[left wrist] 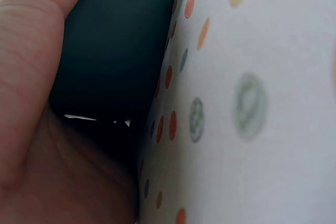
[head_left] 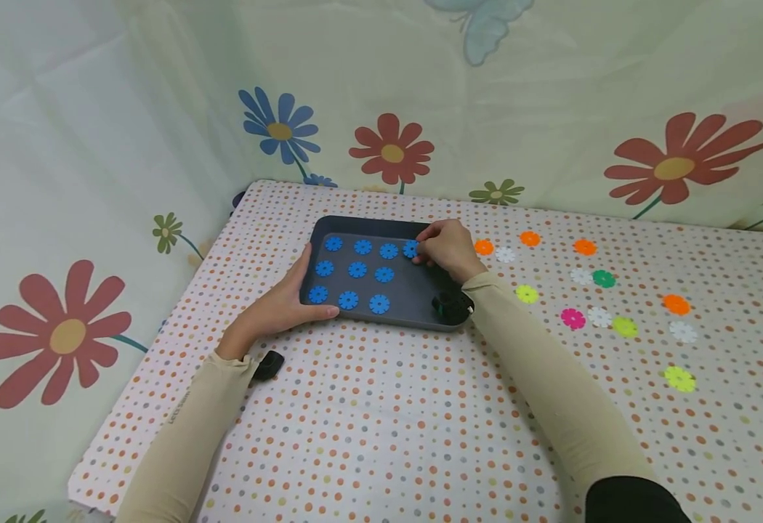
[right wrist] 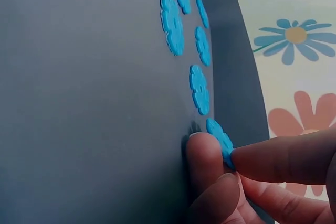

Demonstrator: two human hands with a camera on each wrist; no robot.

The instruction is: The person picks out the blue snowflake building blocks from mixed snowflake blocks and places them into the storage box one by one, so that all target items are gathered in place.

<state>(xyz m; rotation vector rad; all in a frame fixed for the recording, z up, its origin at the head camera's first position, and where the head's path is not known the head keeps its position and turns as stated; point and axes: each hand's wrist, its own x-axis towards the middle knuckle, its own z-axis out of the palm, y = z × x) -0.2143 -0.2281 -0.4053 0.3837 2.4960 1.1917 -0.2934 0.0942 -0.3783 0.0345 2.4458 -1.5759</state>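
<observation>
A dark grey rectangular tray [head_left: 414, 294] lies on the table with blue flower-shaped notched discs [head_left: 357, 269] set out flat inside it in three rows. My left hand [head_left: 280, 301] holds the tray at its near left corner, fingers along the left side and thumb at the front rim. In the left wrist view, the palm lies against the dark tray wall [left wrist: 115, 40]. Over the tray's far right part, my right hand [head_left: 450, 248] pinches one blue disc [right wrist: 220, 139] between thumb and fingers. That disc tilts close over the tray floor, at the end of the far row.
Right of the tray lie loose discs in other colours: orange [head_left: 585, 247], white [head_left: 599, 317], green [head_left: 604, 279], pink [head_left: 573, 318] and yellow [head_left: 679, 378]. A dotted cloth [head_left: 368, 407] covers the table. Flower-printed curtains [head_left: 551, 109] hang behind it and on the left.
</observation>
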